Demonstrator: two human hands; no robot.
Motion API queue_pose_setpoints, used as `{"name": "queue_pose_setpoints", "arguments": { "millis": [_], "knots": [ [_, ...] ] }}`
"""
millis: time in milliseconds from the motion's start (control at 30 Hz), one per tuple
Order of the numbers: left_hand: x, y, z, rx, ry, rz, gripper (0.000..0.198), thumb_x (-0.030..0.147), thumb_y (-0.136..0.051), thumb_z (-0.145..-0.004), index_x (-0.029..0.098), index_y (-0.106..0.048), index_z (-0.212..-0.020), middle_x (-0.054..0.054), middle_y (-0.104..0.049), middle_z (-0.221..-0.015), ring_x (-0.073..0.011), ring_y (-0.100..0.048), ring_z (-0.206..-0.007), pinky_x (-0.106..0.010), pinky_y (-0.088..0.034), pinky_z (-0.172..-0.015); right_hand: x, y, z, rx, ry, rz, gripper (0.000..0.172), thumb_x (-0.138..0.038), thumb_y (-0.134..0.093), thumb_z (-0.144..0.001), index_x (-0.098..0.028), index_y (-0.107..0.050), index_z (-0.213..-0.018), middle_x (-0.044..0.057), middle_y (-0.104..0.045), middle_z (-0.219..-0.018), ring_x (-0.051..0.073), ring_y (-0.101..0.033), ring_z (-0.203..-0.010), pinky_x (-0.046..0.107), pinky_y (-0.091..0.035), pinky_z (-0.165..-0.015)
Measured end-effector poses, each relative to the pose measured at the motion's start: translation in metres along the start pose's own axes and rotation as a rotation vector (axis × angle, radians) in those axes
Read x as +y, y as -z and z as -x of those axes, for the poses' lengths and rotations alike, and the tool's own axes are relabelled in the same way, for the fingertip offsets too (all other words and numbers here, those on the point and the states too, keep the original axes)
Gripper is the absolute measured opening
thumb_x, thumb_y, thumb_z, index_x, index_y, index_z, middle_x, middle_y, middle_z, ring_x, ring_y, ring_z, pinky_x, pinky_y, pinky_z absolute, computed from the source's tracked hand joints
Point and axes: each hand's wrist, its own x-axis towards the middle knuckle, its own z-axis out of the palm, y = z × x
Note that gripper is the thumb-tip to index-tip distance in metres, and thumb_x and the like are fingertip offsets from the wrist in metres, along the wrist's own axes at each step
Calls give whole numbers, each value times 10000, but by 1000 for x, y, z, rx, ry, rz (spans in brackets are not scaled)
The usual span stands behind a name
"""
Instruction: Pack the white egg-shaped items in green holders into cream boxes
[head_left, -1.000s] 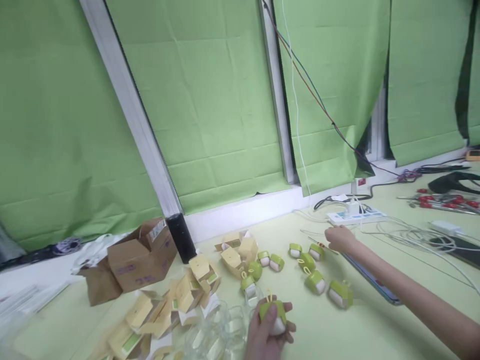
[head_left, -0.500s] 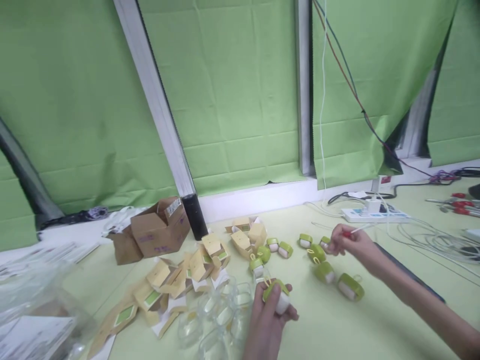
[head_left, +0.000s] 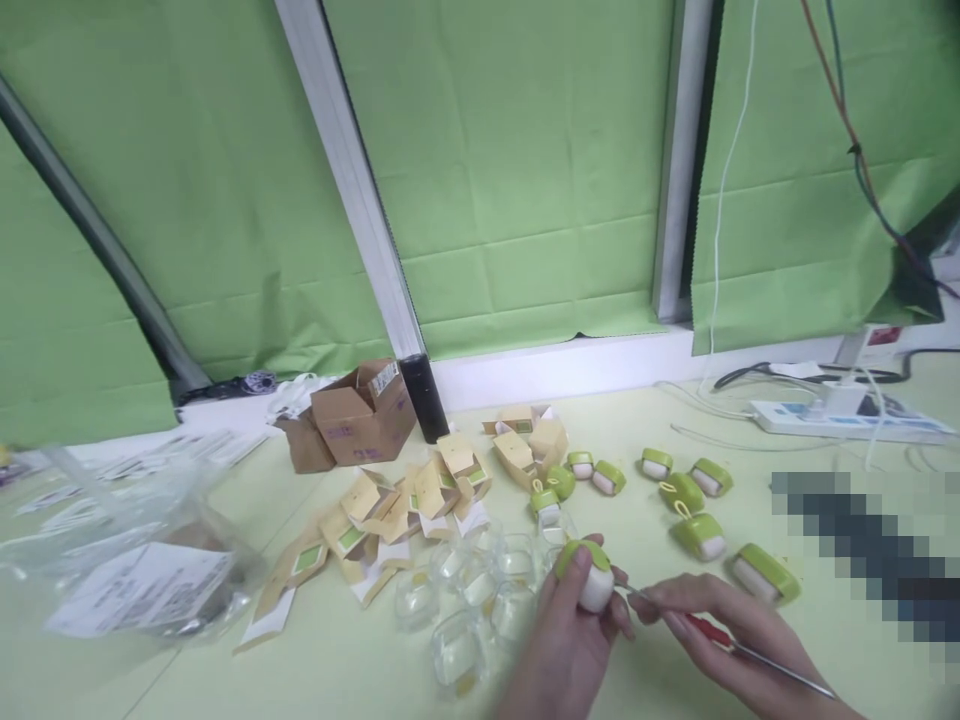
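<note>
My left hand point(head_left: 564, 650) is closed round a small rounded green-and-white device point(head_left: 596, 588), holding it above the table. In my right hand point(head_left: 739, 625) is a slim metal tool with a red grip point(head_left: 709, 631). The tool's tip meets or nearly meets the right side of the device; exact contact is hard to tell. Several similar devices, some with cord loops, lie beyond and to the right of my hands, such as one green device point(head_left: 763, 573) and another point(head_left: 699, 535). Clear plastic shells point(head_left: 457, 645) lie just left of my left hand.
Opened yellow cardboard packs point(head_left: 371, 500) spread across the table's left middle. Behind them stand a brown carton point(head_left: 367, 425) and a black cylinder point(head_left: 424, 398). A clear plastic bag point(head_left: 150, 570) with papers lies left. A white power strip point(head_left: 847, 418) with cables sits back right.
My right hand has come in from the right, bringing the tool to the device in my left hand. The view has turned left, so things appear shifted right.
</note>
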Motion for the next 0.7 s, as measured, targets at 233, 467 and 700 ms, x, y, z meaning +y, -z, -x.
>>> {"name": "queue_pose_setpoints", "arguments": {
  "millis": [233, 467, 700],
  "knots": [
    [0, -4, 2, 16, 78, 28, 470, 328, -776, -642, 116, -554, -999, -18, -628, -695, -80, -522, -525, -211, -386, -521, 11, 1, -5, 4, 301, 224, 220, -137, -569, -814, -288, -643, -955, 23, -734, -823, 183, -692, -720, 275, -554, -651],
    [-8, -7, 1, 44, 204, 66, 358, 328, -823, -549, 120, -597, -732, 22, -566, -569, -57, -468, -461, -191, -359, -459, 18, 9, 2, -200, 267, 247, 391, -168, -568, -840, -351, -566, -1185, 14, -476, -1370, 233, -567, -1139, 356, -511, -902],
    [-13, 0, -4, 130, 272, 81, 366, 252, -864, -451, 124, -626, -698, 26, -590, -585, -64, -516, -504, -186, -420, -538, -3, 10, -2, -223, 101, 68, 431, -191, -529, -869, -319, -504, -1279, -20, -471, -1347, 233, -486, -1206, 358, -427, -1020]
  ]
}}
